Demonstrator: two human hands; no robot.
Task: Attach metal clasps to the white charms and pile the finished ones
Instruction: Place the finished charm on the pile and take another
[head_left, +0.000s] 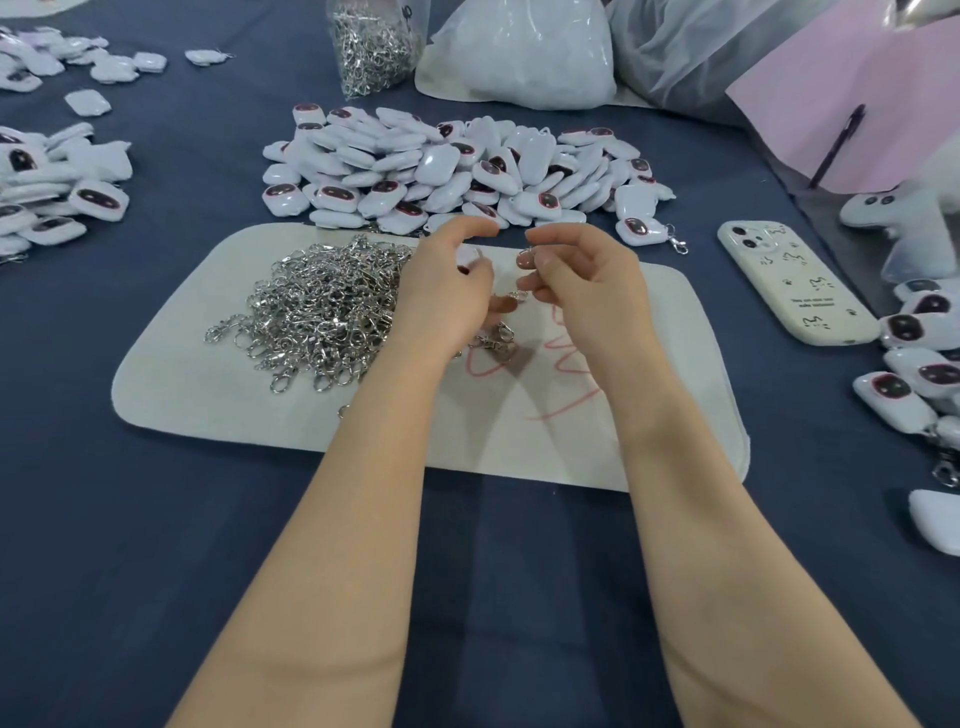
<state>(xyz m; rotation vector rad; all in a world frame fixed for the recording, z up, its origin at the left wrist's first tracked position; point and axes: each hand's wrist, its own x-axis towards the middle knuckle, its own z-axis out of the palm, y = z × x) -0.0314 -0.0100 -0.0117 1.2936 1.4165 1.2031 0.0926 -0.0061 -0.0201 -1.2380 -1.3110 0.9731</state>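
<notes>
One head-worn view (wide-angle, so the edges bow) looks forward and down from the near side, close above the blue table (156, 519).

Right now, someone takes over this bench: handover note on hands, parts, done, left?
Left hand grips a small white padded charm; right hand pinches a silver metal clasp beside it, join not visible.
Heap of loose silver clasps on the beige felt mat; big pile of white charms behind it.
Done: one charm with clasp right of that pile, more clasped charms at the right edge.
Left: the big pile.
</notes>
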